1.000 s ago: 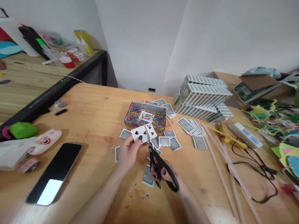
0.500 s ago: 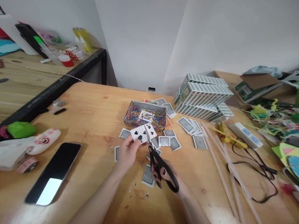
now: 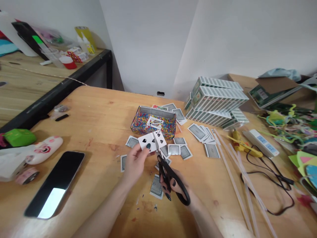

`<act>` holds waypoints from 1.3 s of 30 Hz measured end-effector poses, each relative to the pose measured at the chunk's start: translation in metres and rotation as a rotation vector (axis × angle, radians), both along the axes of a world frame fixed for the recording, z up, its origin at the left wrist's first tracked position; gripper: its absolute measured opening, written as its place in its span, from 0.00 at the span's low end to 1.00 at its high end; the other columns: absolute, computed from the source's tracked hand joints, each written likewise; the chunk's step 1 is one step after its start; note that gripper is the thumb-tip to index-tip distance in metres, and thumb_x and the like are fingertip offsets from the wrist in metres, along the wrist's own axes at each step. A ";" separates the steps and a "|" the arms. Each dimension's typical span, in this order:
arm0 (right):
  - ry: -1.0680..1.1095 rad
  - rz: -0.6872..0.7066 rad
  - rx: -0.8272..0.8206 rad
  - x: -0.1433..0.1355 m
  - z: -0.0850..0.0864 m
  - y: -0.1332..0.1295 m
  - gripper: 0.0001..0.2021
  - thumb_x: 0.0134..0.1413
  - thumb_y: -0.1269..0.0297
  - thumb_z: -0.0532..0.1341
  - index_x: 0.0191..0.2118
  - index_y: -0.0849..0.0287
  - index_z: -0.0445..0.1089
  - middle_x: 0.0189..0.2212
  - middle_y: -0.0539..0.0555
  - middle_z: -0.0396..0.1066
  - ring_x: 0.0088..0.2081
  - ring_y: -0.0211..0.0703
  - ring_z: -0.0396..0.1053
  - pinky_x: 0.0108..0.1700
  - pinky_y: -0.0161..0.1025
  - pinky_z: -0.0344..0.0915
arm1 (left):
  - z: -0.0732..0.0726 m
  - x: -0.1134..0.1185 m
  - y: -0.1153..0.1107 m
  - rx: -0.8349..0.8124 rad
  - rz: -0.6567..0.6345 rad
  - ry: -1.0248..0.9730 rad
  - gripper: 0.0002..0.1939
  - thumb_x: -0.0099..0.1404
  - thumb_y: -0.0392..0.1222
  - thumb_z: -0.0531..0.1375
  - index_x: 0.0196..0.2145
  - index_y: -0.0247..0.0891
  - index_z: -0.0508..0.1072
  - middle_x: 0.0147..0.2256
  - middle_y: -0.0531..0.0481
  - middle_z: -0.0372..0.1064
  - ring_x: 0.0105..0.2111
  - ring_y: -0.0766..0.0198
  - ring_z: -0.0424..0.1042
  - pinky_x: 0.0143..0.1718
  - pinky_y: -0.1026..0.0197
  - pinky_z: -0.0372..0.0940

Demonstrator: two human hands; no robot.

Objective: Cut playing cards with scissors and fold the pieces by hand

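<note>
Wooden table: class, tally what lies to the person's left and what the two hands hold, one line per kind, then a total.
Phones, lying on the table: 1, phone
Pig-faced toys: 1, white pig toy
Green objects: 1, green object
Scissors: 1, black scissors in right hand
Spade cards: 1, spade card in left hand
Total: 5

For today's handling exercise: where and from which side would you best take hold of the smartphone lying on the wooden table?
Grip the smartphone across its two long edges near the middle, coming from above. It lies flat, screen up, slanted on the table, so only the thin side edges offer purchase. Both long edges look free; the pink tape roll sits apart to its left.
</note>
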State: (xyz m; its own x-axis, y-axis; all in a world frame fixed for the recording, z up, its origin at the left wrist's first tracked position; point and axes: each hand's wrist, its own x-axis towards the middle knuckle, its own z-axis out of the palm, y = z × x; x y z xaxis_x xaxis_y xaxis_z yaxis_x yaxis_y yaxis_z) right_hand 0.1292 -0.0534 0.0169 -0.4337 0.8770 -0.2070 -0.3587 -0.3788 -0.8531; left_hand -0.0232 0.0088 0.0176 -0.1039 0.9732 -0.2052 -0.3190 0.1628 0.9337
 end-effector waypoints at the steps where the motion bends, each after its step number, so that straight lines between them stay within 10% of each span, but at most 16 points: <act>1: -0.001 -0.005 -0.003 0.000 0.000 0.000 0.20 0.44 0.47 0.62 0.33 0.61 0.67 0.24 0.49 0.59 0.20 0.31 0.54 0.19 0.30 0.53 | 0.000 0.000 0.000 -0.001 -0.001 -0.006 0.17 0.54 0.46 0.61 0.41 0.37 0.73 0.40 0.46 0.73 0.36 0.58 0.73 0.34 0.59 0.71; 39: -0.027 -0.020 -0.014 -0.003 -0.003 0.002 0.22 0.40 0.45 0.63 0.28 0.61 0.61 0.20 0.46 0.57 0.15 0.28 0.53 0.15 0.29 0.49 | -0.001 0.000 0.001 0.005 -0.008 0.011 0.18 0.53 0.47 0.62 0.40 0.37 0.74 0.40 0.45 0.73 0.37 0.56 0.73 0.33 0.58 0.71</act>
